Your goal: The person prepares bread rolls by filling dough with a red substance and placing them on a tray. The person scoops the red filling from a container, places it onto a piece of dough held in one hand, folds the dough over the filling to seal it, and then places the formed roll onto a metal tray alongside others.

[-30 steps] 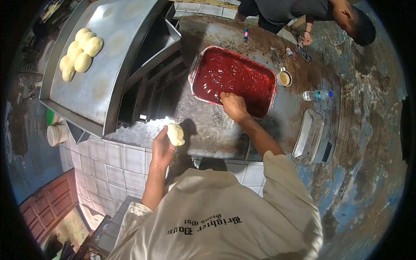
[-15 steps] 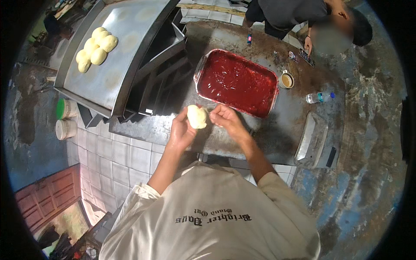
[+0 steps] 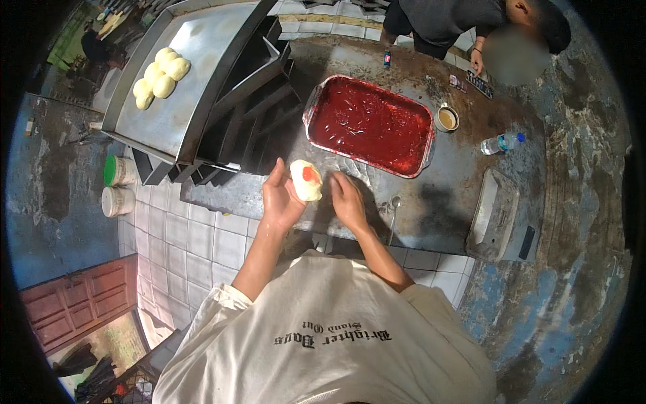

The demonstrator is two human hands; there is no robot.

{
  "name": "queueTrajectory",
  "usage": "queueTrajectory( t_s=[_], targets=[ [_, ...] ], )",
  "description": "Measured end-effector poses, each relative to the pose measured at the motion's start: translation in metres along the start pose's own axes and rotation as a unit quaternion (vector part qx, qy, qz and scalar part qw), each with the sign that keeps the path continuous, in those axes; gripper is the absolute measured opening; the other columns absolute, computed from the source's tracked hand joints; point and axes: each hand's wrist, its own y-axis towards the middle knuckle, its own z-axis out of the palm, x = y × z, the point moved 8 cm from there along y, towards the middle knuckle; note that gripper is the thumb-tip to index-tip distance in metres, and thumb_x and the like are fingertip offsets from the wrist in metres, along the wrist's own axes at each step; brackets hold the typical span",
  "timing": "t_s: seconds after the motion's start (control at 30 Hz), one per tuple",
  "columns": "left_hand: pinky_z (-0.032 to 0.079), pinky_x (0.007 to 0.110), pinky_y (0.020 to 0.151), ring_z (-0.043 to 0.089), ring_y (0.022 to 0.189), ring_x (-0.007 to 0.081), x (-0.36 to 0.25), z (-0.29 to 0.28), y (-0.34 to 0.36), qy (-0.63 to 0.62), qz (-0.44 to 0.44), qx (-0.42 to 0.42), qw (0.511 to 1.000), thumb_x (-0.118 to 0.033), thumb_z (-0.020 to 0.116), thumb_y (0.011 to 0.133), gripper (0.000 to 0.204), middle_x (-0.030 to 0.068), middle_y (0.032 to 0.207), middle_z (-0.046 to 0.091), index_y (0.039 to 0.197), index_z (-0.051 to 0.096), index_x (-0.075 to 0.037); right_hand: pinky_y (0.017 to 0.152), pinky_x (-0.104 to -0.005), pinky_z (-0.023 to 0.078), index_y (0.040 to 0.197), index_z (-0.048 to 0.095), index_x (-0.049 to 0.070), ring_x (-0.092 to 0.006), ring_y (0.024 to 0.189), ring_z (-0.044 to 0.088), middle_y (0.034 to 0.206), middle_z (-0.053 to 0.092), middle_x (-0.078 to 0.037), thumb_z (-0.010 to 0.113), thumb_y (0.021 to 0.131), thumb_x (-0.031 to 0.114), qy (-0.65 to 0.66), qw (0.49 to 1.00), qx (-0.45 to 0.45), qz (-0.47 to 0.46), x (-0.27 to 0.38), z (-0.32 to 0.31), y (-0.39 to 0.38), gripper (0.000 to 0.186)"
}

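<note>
My left hand (image 3: pixel 281 202) cradles a flattened piece of pale dough (image 3: pixel 309 194) on its palm and fingers, the thumb standing up beside it. A small blob of red filling (image 3: pixel 307 174) sits on the dough. Just right of the dough, my right hand (image 3: pixel 348 205) is turned edge-on; its fingers look loosely stretched, with nothing visible in them. Beyond both hands is a rectangular metal pan (image 3: pixel 431 156) full of glossy dark red filling. A spoon (image 3: pixel 395 204) lies on the worktable (image 3: pixel 431 209) to the right of my right hand.
At the far left, a large metal baking tray (image 3: pixel 151 128) holds several dough balls (image 3: pixel 163 86) above stacked trays (image 3: pixel 252 101). On the right are a cup (image 3: pixel 447 119), a water bottle (image 3: pixel 501 143) and a shallow metal tin (image 3: pixel 492 215). A person (image 3: pixel 457 27) leans over the far edge.
Red filling now shows on the dough. My right hand's fingers have straightened from a pinch beside the dough, and the hand is now more upright. The view has shifted slightly.
</note>
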Motion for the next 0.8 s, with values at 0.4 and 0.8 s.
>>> queueTrajectory(
  t_s=[0.4, 0.8],
  targets=[
    [0.055, 0.036, 0.097, 0.066, 0.108, 0.0226, -0.077, 0.047, -0.046, 0.644, 0.144, 0.004, 0.751, 0.009, 0.071, 0.080, 0.060, 0.0101, 0.119, 0.063, 0.138, 0.062, 0.000, 0.102, -0.0423, 0.055, 0.153, 0.045, 0.001, -0.0334, 0.117, 0.067, 0.140, 0.060, -0.023, 0.075, 0.088, 0.002, -0.062, 0.979, 0.141, -0.137, 0.161, -0.017, 0.043, 0.071],
    [0.056, 0.031, 0.092, 0.071, 0.100, 0.0190, -0.144, 0.117, -0.090, 0.372, 0.365, -0.003, 0.853, -0.008, 0.073, 0.095, 0.024, 0.0154, 0.110, 0.075, 0.115, 0.071, 0.004, 0.081, -0.0315, 0.060, 0.123, 0.070, -0.007, -0.0141, 0.095, 0.072, 0.111, 0.076, -0.017, 0.075, 0.092, -0.001, 0.143, 0.984, 0.017, -0.109, 0.285, -0.058, 0.042, 0.032]
  ],
)
